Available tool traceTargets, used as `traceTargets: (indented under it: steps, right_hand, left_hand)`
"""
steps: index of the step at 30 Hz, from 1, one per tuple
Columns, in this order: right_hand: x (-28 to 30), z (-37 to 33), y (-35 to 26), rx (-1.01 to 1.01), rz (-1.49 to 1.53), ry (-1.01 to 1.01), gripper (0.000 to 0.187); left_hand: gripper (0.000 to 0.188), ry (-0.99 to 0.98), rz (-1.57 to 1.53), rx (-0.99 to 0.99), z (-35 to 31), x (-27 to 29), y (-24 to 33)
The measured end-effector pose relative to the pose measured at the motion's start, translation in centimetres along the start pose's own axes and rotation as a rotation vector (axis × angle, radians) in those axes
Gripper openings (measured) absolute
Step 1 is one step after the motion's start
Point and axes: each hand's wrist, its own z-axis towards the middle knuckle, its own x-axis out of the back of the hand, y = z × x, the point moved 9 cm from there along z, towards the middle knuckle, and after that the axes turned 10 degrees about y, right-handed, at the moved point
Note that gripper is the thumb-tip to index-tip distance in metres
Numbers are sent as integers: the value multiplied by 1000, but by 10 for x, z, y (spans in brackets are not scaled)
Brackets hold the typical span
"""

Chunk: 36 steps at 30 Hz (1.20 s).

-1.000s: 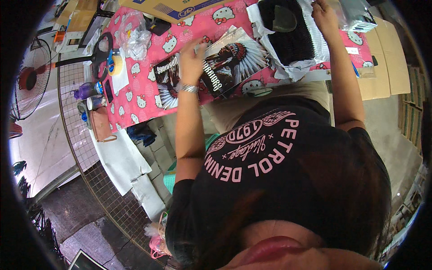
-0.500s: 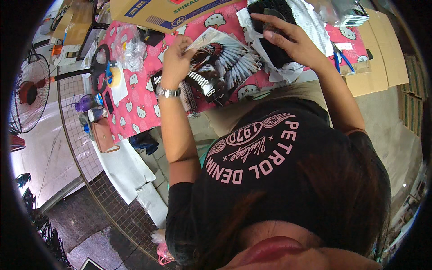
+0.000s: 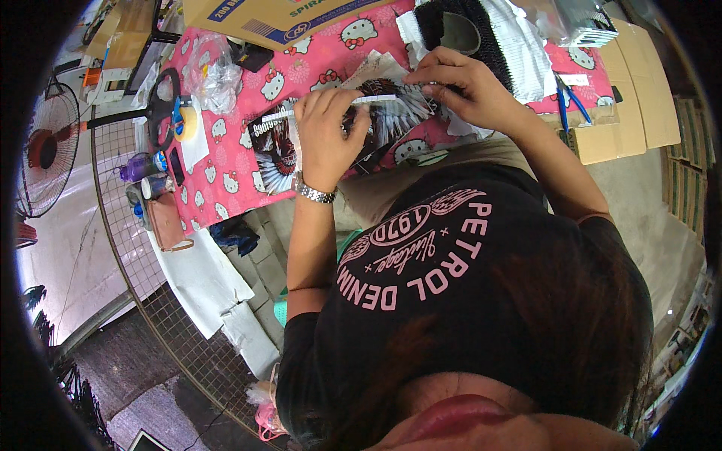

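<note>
A glossy dark printed sheet (image 3: 390, 129) with a feather pattern lies folded or overlapped near the pink table's front edge. My left hand (image 3: 331, 128), a metal watch on its wrist, curls closed over the sheet's middle, by a pale strip along its upper edge. At the sheet's far right corner, my right hand (image 3: 459, 86) has thumb and fingers pinched together on it. Part of the print shows left of my left hand. Just beyond my right hand, a grey round-ended piece (image 3: 460, 34) rests on a black bristly pad (image 3: 492, 56) over crumpled white paper (image 3: 526, 56).
A cardboard box (image 3: 263, 22) stands at the back. Clear plastic bags (image 3: 214, 75), black scissors (image 3: 162, 113) and a tape roll (image 3: 190, 124) lie to the left. Blue-handled pliers (image 3: 573, 104) and flat cardboard (image 3: 639, 90) are at the right. A fan (image 3: 49, 150) stands far left.
My right hand has come down from the black pad to the sheet, uncovering the grey piece. My left hand has moved right and nearer, and the sheet has shifted and been turned over partly.
</note>
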Motion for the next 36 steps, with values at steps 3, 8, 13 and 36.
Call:
traceTargets:
  steps: [3, 8, 13, 36]
  right_hand:
    - [-3, 1, 1, -58, -14, -68, 28]
    - [-14, -2, 13, -192, 148, -168, 30]
    - [-14, -3, 11, -418, 235, -147, 32]
    - [7, 23, 115, -106, -609, -455, 50]
  left_hand:
    - [17, -8, -14, -5, 4, 0, 0]
    - [17, 5, -20, -5, 6, -3, -3]
    - [26, -23, 11, -66, 9, -13, 16]
    - [25, -33, 177, 144, -15, -14, 2]
